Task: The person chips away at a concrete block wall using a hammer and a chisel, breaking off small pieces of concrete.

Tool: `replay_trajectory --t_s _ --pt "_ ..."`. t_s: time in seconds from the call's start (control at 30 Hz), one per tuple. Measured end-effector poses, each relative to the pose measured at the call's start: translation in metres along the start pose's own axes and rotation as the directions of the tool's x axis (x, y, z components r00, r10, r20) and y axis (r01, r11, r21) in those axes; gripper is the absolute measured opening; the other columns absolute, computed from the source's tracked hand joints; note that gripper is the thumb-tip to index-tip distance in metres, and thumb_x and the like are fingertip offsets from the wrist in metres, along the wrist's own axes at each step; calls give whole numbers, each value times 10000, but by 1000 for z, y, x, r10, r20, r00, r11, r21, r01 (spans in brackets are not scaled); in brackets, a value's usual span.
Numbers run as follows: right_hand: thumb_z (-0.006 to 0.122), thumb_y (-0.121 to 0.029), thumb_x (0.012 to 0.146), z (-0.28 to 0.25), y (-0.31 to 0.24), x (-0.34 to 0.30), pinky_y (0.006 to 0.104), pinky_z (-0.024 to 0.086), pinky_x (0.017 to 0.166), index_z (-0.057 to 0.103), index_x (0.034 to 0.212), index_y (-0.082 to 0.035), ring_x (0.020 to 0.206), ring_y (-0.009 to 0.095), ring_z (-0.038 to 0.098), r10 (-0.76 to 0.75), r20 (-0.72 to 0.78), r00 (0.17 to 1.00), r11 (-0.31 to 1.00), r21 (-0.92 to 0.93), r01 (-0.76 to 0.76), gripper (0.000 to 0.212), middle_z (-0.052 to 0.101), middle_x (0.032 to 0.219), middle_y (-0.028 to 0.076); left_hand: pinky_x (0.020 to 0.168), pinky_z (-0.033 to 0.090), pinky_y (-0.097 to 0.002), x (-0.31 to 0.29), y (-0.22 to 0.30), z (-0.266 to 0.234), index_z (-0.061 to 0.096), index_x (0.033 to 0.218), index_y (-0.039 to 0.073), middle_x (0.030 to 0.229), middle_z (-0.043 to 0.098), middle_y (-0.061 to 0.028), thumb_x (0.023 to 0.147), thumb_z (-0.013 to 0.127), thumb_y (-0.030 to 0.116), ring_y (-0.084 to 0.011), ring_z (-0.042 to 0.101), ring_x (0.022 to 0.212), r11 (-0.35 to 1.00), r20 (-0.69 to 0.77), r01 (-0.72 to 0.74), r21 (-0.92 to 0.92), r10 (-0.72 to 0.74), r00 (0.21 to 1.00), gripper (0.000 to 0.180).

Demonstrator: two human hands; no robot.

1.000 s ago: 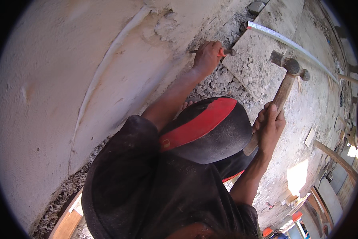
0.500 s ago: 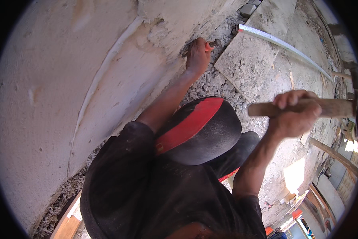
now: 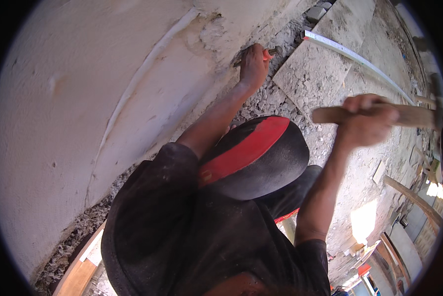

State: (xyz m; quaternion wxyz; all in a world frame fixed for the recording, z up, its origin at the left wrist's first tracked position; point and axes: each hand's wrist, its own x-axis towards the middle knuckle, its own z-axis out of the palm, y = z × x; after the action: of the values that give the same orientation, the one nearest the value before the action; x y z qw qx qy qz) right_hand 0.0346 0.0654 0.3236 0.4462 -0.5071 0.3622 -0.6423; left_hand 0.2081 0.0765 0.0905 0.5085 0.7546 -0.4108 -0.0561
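Observation:
My left hand [image 3: 254, 65] is closed round a chisel [image 3: 274, 52] with an orange-red grip, held at the foot of the wall [image 3: 98, 84]. The chisel's metal struck end sticks out to the right of my fist. Its tip is hard to make out against the broken plaster. Over on the right, my raised right hand [image 3: 368, 122], somewhat blurred, grips the wooden handle of a hammer [image 3: 414, 116]. The dark hammer head lies at the rim of the picture, partly lost in shadow. Hammer and chisel are well apart.
Loose rubble [image 3: 266, 102] lines the wall's base. A dusty flat board [image 3: 307, 66] lies beside it, with a long pale metal bar [image 3: 354, 53] across. My bent knee [image 3: 261, 158] is between my arms. A wooden pole [image 3: 413, 197] and timber pieces are at the right.
My right hand and the hammer have risen slightly toward the top of the picture. The left hand still holds the chisel at the wall; the whole view has shifted a little.

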Motion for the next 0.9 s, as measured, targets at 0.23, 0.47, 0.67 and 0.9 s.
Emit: replay_trajectory --t_s 0.23,0.47,0.67,0.9 --pt "557 -361 992 -49 37 -28 263 391 453 588 963 -29 507 98 492 623 343 703 704 -638 -313 335 525 635 4 765 442 -467 5 -2 4 476 888 19 881 584 -184 924 633 151 -379 573 861 998 -20 70 -9 -70 997 208" --pt "472 -336 1017 -4 13 -9 356 453 455 557 889 -2 512 184 546 53 -35 998 951 -302 -61 368 573 717 86 794 443 -482 5 6 2 473 940 16 904 584 -184 889 665 153 -386 574 893 999 6 47 -19 -47 999 241" --pt "562 -366 981 -81 102 -74 379 467 657 599 1030 60 713 244 604 628 516 583 617 -787 32 430 615 767 152 798 439 -471 -23 -21 12 505 959 35 900 582 -160 879 660 151 -372 562 916 1000 -48 -22 1 22 999 210" --pt "525 -348 1007 -109 28 -93 262 398 448 513 979 -51 500 90 481 697 138 703 642 -556 -528 298 482 661 0 767 443 -432 -93 4 10 563 857 101 829 549 -113 867 661 196 -313 563 873 898 378 -427 -109 435 817 137"
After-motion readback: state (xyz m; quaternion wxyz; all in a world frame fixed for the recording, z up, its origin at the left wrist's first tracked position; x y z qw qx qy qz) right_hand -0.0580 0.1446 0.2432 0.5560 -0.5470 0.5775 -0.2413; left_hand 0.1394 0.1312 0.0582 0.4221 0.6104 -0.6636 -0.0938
